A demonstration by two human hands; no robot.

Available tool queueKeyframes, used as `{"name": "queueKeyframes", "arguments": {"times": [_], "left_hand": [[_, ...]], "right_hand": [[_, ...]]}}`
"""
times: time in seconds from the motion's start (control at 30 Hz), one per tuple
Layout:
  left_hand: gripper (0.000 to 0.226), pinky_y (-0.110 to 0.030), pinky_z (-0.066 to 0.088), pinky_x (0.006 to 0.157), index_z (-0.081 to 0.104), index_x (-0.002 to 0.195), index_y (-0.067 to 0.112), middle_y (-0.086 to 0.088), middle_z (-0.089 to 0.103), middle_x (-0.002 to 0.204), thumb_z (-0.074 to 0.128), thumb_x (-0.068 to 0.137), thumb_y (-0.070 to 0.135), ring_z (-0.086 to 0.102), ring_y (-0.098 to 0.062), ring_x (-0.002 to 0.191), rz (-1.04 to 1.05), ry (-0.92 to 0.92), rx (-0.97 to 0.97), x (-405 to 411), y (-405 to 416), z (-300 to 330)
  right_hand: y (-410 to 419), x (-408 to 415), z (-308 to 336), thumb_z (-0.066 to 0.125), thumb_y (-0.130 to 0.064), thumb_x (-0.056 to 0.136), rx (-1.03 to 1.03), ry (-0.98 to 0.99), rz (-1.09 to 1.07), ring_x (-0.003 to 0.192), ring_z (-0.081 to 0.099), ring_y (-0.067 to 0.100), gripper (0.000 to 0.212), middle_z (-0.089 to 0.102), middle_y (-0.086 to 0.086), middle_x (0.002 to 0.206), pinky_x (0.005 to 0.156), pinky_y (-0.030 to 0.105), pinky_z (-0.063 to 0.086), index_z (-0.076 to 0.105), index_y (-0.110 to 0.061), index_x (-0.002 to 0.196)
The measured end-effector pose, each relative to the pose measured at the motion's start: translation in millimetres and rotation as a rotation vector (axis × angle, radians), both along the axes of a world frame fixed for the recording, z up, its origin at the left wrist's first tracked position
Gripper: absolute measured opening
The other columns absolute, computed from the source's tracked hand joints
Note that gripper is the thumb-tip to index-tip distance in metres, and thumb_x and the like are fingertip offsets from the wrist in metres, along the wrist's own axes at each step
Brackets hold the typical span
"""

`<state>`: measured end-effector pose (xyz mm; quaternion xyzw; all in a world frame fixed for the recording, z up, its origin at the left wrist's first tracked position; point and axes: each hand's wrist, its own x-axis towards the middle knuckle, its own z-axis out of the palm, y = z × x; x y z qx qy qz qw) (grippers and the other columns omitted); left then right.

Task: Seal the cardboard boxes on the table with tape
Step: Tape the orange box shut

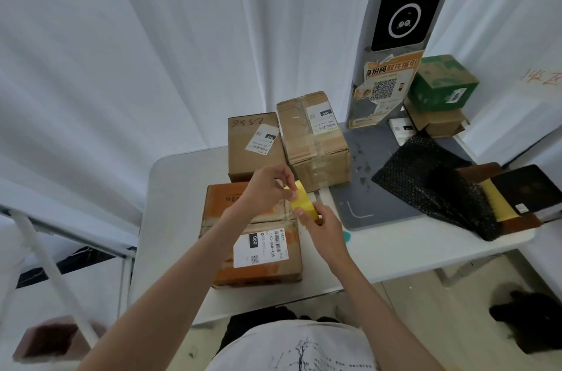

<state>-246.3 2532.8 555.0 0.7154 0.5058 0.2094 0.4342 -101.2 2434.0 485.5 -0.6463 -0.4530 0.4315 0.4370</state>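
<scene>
- Both hands up over the near box, working a yellow tape roll (304,203) between them.
- Right hand (322,226): fingers curled round the roll from below/right, holding it w/ a firm wrap.
- Left hand (269,188): thumb + fingertips pinched at the roll's top edge, looks like picking for the loose end; can't tell if any tape is actually peeled free yet.
- Roll is in the air, just above the far-right corner of the orange-printed box (255,237), not touching it as far as I can see.
- That box: nearest the person on the white table (170,218), white shipping label on top, flaps closed; centre seam looks worn w/ old tape bits. No fresh yellow strip on it, so I judge it not sealed yet.
- Plain brown box (254,147) behind it, handwritten number + label on top. No yellow tape visible.
- Taller brown box (316,145) to its right, touching it; clear tape already across top and down the side, but no yellow.
- Green box (442,83) stacked on a small brown box (438,123) far right by the kiosk; sealing state unclear.
- Progress guess: very early. Tape being started, no new strip laid; all 3 near boxes left to do.
</scene>
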Motion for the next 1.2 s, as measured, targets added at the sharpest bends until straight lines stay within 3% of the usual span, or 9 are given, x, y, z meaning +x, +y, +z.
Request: {"name": "queueKeyframes", "arguments": {"times": [0.2, 0.33, 0.43, 0.5, 0.6, 0.67, 0.77, 0.93, 1.2], "left_hand": [[0.035, -0.023, 0.046, 0.072, 0.059, 0.08, 0.019, 0.006, 0.066, 0.085, 0.087, 0.069, 0.0, 0.06, -0.006, 0.08, 0.022, 0.156, 0.108, 8.6, 6.3, -1.0], [0.044, -0.012, 0.033, 0.069, 0.062, 0.1, 0.022, 0.006, 0.06, 0.106, 0.091, 0.069, 0.011, 0.056, -0.01, 0.094, 0.052, 0.279, 0.088, 11.3, 14.0, 1.8], [0.063, -0.028, 0.044, 0.087, 0.063, 0.126, 0.019, 0.004, 0.052, 0.116, 0.09, 0.072, 0.036, 0.053, -0.018, 0.11, -0.014, 0.444, 0.126, 8.9, 18.6, 12.4], [0.07, -0.037, 0.046, 0.094, 0.064, 0.128, 0.014, -0.004, 0.055, 0.119, 0.085, 0.073, 0.052, 0.054, -0.022, 0.111, -0.08, 0.505, 0.089, 3.4, 24.4, 20.4], [0.034, -0.035, 0.041, 0.079, 0.072, 0.101, 0.018, -0.018, 0.065, 0.094, 0.077, 0.085, 0.048, 0.058, -0.022, 0.085, -0.267, 0.352, -0.047, -3.8, 24.2, 29.5], [0.017, -0.034, 0.041, 0.077, 0.071, 0.098, 0.027, -0.013, 0.067, 0.084, 0.074, 0.09, 0.042, 0.057, -0.014, 0.076, -0.307, 0.265, -0.088, -5.7, 21.5, 33.0], [0.032, -0.027, 0.039, 0.08, 0.073, 0.116, 0.021, 0.015, 0.067, 0.088, 0.076, 0.089, 0.038, 0.057, 0.003, 0.079, -0.28, 0.265, 0.006, -4.2, 17.9, 31.3], [0.048, -0.031, 0.042, 0.102, 0.069, 0.13, 0.021, 0.005, 0.064, 0.129, 0.079, 0.085, 0.035, 0.057, -0.013, 0.118, -0.197, 0.337, 0.153, 2.3, 12.2, 26.5], [0.038, -0.028, 0.048, 0.094, 0.071, 0.127, 0.019, 0.009, 0.064, 0.117, 0.074, 0.091, 0.03, 0.059, -0.009, 0.103, -0.146, 0.333, 0.397, 7.6, -11.1, 25.7]], "right_hand": [[5.0, 2.5, -3.2, 0.067, -0.036, 0.096, 0.019, -0.084, -0.003, 0.075, 0.051, 0.006, 0.021, 0.051, -0.007, 0.085, 0.064, 0.006, 0.04, 0.062, -0.015, 0.1], [5.0, 2.7, -3.2, 0.067, -0.033, 0.096, 0.019, -0.071, 0.009, 0.077, 0.053, 0.006, 0.023, 0.052, -0.006, 0.088, 0.065, 0.007, 0.042, 0.063, -0.013, 0.106], [2.2, 3.1, -1.7, 0.066, -0.031, 0.097, 0.037, 0.025, -0.008, 0.073, 0.056, -0.001, 0.017, 0.055, -0.006, 0.088, 0.064, 0.008, 0.044, 0.063, -0.016, 0.104], [0.6, 4.8, 0.3, 0.066, -0.031, 0.097, 0.074, 0.07, -0.004, 0.071, 0.055, -0.007, 0.011, 0.056, -0.006, 0.087, 0.064, 0.01, 0.044, 0.064, -0.021, 0.101], [1.3, 4.6, 2.4, 0.067, -0.031, 0.097, 0.11, 0.137, 0.01, 0.075, 0.055, -0.006, 0.011, 0.06, -0.002, 0.093, 0.068, 0.012, 0.046, 0.065, -0.023, 0.105], [2.6, 3.2, 2.8, 0.067, -0.03, 0.096, 0.119, 0.154, 0.009, 0.078, 0.057, -0.004, 0.017, 0.06, 0.0, 0.097, 0.07, 0.014, 0.047, 0.066, -0.018, 0.109], [2.8, 2.9, 0.7, 0.069, -0.028, 0.095, 0.134, 0.153, 0.005, 0.076, 0.056, -0.003, 0.014, 0.06, -0.002, 0.093, 0.069, 0.014, 0.046, 0.065, -0.017, 0.104], [2.3, -0.1, -1.7, 0.069, -0.028, 0.095, 0.137, 0.148, -0.023, 0.072, 0.055, -0.002, 0.017, 0.059, -0.001, 0.088, 0.066, 0.015, 0.048, 0.063, -0.013, 0.099], [1.6, -2.6, -1.2, 0.07, -0.027, 0.094, 0.152, 0.15, -0.059, 0.072, 0.052, 0.003, 0.019, 0.058, -0.004, 0.083, 0.066, 0.016, 0.045, 0.064, -0.01, 0.095]]}}
